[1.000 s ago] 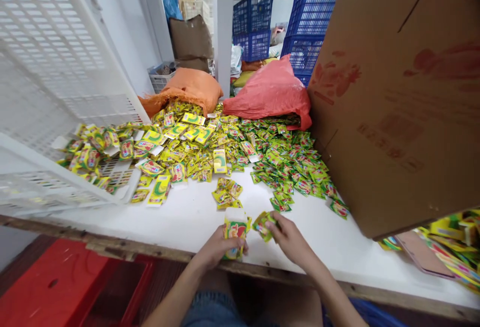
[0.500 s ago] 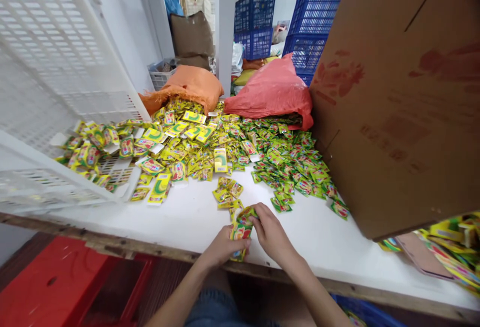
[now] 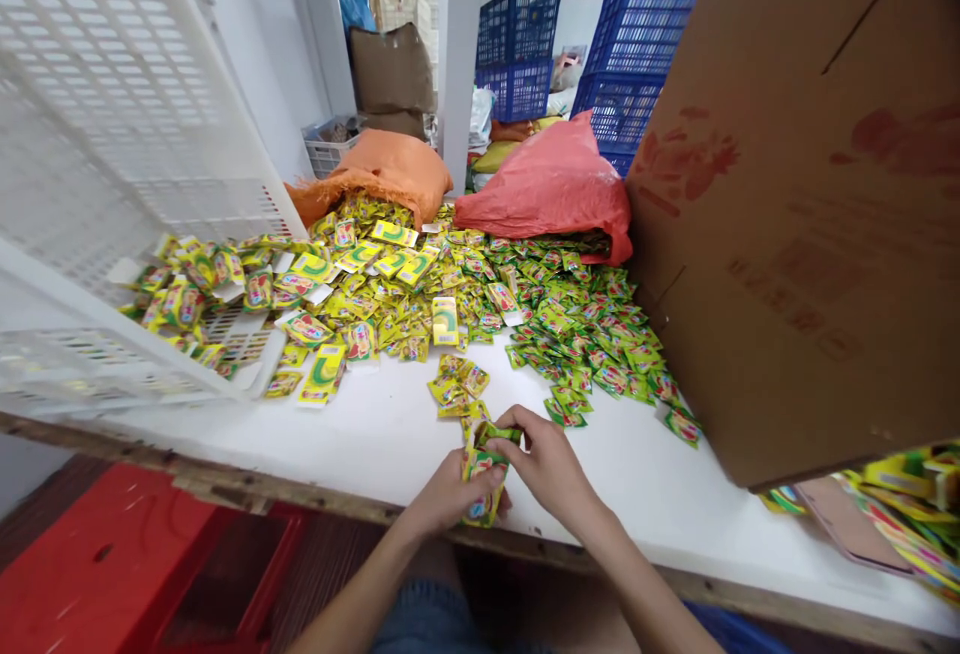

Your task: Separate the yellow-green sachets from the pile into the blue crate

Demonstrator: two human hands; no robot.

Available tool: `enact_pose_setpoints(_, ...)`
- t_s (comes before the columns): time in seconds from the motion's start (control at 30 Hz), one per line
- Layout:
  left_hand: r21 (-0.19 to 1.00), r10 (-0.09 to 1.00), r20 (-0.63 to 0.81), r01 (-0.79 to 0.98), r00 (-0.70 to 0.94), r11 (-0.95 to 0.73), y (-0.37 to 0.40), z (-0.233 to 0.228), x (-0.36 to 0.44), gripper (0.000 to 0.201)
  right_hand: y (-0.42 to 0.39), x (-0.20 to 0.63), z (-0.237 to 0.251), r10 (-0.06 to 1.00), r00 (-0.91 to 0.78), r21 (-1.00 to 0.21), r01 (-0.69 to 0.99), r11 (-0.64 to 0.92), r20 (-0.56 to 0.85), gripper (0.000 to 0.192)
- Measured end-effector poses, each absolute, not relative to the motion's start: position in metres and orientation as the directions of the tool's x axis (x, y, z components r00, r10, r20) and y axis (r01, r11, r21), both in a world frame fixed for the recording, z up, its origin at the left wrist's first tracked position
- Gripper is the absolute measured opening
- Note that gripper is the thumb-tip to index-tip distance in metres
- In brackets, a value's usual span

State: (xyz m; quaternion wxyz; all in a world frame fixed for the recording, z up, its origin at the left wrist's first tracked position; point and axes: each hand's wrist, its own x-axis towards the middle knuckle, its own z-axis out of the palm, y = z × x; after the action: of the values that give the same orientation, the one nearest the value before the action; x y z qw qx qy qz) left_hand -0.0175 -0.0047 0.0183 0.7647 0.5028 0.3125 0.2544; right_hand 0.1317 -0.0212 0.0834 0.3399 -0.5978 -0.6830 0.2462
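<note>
Gripping one small yellow box (image 3: pixel 480 479) together, the left hand (image 3: pixel 448 494) and right hand (image 3: pixel 551 462) met at the table (image 3: pixel 390 434) edge, loose packets (image 3: pixel 457 389) just beyond.

We sit at a white worktop (image 3: pixel 375 434) with a worn wooden front edge. A white pillar (image 3: pixel 459 54) rises behind it, with white walls to its left. Blue crates (image 3: pixel 630 44) are stacked at the back; orange (image 3: pixel 382 169) and red sacks (image 3: pixel 551 184) lie near them. A tilted white crate (image 3: pixel 112 134) stands left, a cardboard box (image 3: pixel 810 204) right, a red stool (image 3: pixel 112 574) below.
</note>
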Motion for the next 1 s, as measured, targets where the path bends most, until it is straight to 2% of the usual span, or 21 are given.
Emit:
enact_pose_setpoints(0.07,0.939,0.714,-0.189,-0.089,0.674,0.333,-0.004,0.017,-0.016,0.040,-0.023,0.131,0.078,0.969,0.015,-0.685,0.710,0.163,0.246,0.002)
enact_pose_setpoints(0.17,0.963,0.726,-0.152,-0.064,0.671,0.260,-0.001,0.018,-0.014,0.037,-0.025,0.131,0.073,0.954,0.006,-0.636,0.747,0.194,0.299,0.010)
enact_pose_setpoints(0.3,0.990,0.811,-0.051,-0.078,0.583,0.119,0.002,0.020,-0.013,0.033,-0.027,0.134,0.070,0.969,-0.083,-0.657,0.721,0.218,0.231,0.022)
enact_pose_setpoints(0.43,0.988,0.871,-0.028,-0.117,0.490,0.097,0.005,0.017,-0.015,0.031,-0.029,0.133,0.063,0.980,-0.100,-0.673,0.715,0.190,0.170,0.016)
enact_pose_setpoints(0.63,0.993,0.886,-0.025,-0.087,0.464,0.074,0.007,0.013,-0.021,0.026,-0.028,0.126,0.063,0.973,-0.196,-0.689,0.688,0.228,0.126,0.016)
enact_pose_setpoints(0.7,0.991,0.885,-0.052,-0.089,0.463,0.105,0.007,0.012,-0.022,0.025,-0.029,0.127,0.062,0.972,-0.155,-0.740,0.630,0.234,0.175,0.015)
enact_pose_setpoints(0.8,0.981,0.883,-0.078,-0.121,0.463,0.150,0.006,0.013,-0.020,0.028,-0.035,0.129,0.051,0.976,0.017,-0.848,0.498,0.179,0.216,0.018)
enact_pose_setpoints(0.9,0.968,0.882,-0.101,-0.159,0.461,0.194,0.002,0.017,-0.019,0.044,-0.043,0.127,0.033,0.969,0.117,-0.904,0.399,0.153,0.216,0.018)
enact_pose_setpoints(1.0,0.968,0.910,-0.102,-0.169,0.403,0.183,-0.004,0.021,-0.026,0.056,-0.048,0.122,0.021,0.964,0.156,-0.915,0.379,0.141,0.214,0.016)
